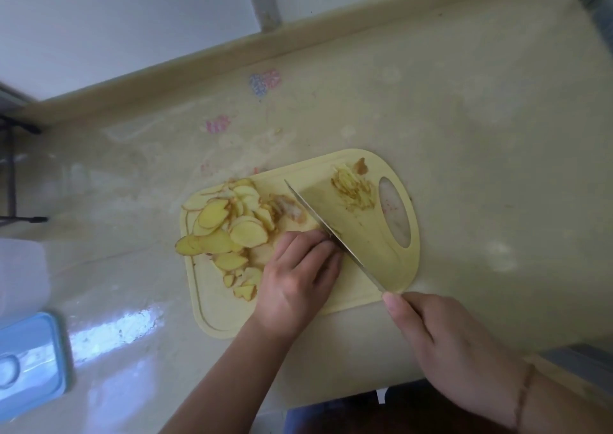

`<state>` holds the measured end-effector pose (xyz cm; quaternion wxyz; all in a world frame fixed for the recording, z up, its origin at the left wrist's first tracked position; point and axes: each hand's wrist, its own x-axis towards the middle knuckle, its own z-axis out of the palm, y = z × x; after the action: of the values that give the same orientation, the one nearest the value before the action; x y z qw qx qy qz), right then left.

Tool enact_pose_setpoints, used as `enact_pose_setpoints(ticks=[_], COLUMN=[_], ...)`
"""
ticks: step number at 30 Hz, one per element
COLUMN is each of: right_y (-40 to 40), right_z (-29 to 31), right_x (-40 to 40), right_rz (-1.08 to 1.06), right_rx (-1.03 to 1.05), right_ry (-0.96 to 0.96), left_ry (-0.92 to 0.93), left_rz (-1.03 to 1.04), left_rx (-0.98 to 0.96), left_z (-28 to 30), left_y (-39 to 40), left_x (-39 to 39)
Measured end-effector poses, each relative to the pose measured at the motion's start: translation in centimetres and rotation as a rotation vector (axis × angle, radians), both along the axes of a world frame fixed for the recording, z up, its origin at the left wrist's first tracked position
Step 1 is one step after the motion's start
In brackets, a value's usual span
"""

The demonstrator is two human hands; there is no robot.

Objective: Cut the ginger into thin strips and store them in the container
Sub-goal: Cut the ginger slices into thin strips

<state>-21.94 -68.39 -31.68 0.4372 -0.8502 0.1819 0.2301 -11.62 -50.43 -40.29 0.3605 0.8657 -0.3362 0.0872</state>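
Here, ginger is being pinned under the curled left hand (298, 274); one knife (331, 234) is being gripped by the right hand (444, 344); one cutting board (391, 254) is being used.

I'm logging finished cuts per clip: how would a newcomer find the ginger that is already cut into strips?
Start at the pale yellow cutting board on the counter and go to its end with the oval handle hole. The small heap of ginger strips lies just beside that hole, right of the knife blade. Unlike the broad ginger slices opposite, it is thin and shredded.
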Motion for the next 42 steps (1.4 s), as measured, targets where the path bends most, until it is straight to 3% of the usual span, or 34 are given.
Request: enact_pose_setpoints(ticks=[10, 24, 32, 42], right_y=[0.3, 0.4, 0.7, 0.5], right_z=[2.5, 0.1, 2.1, 0.7], right_x=[-1.4, 0.0, -1.8, -0.2], right_rz=[0.003, -0.025, -0.121, -0.026], right_rx=[0.004, 0.03, -0.019, 0.013], right_ry=[0.102, 0.016, 0.066, 0.078], left_ry=[0.022, 0.001, 0.011, 0.001], left_rz=[-0.012, -0.031, -0.034, -0.039], left_rx=[0.024, 0.018, 0.007, -0.025], left_z=[-0.1, -0.1, -0.2, 0.1], left_y=[0.2, 0.3, 0.4, 0.3], left_x=[0.0, 0.2, 0.1, 0.2])
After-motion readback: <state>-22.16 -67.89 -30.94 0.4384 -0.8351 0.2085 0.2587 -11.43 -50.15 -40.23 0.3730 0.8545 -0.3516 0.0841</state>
